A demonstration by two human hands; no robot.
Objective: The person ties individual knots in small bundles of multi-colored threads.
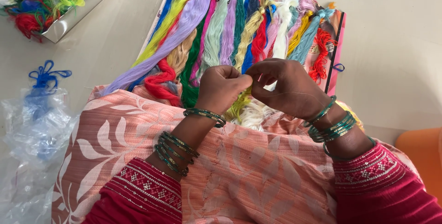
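1. Peach leaf-print cloth (239, 173) covers the lap, nearest.
2. Left hand (221, 88) and right hand (287, 88) meet just above it, fingers pinched shut on a thin pale thread (304, 93).
3. Row of multicoloured thread skeins (230, 26) lies just beyond.

A pale grey floor (396, 44) fills the scene, smooth and evenly lit by soft daylight. Crumpled clear plastic wrapping (32, 150) lies at its left edge, and an orange seat corner (421, 152) shows at its right edge.
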